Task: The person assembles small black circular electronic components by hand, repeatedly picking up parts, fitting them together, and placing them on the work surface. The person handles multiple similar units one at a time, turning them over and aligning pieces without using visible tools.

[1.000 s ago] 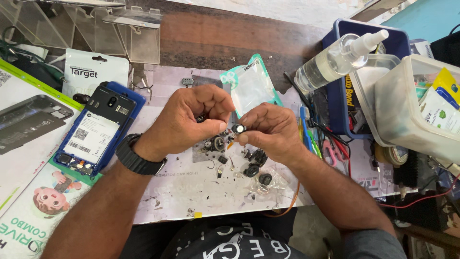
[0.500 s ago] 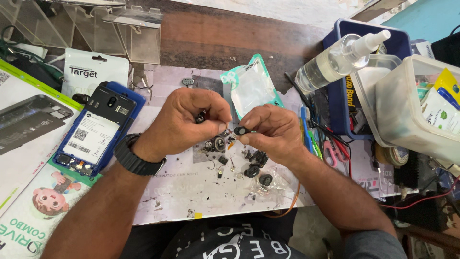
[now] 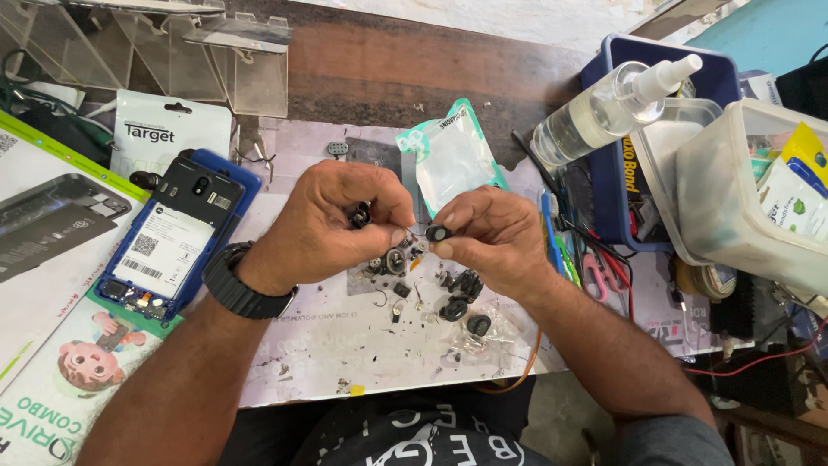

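- Over a worn white work mat (image 3: 345,362), the left hand (image 3: 332,224) curls nearly closed around a small dark part (image 3: 359,215); the right hand (image 3: 492,237) pinches a small black round component (image 3: 438,233) at its fingertips.
- Judgement: a steady, light pinch above the mat suits so small a piece.
- An opened blue-cased phone (image 3: 172,237) lies left, a clear spray bottle (image 3: 604,108) right.
- Loose black parts (image 3: 461,298) crowd the mat beneath.
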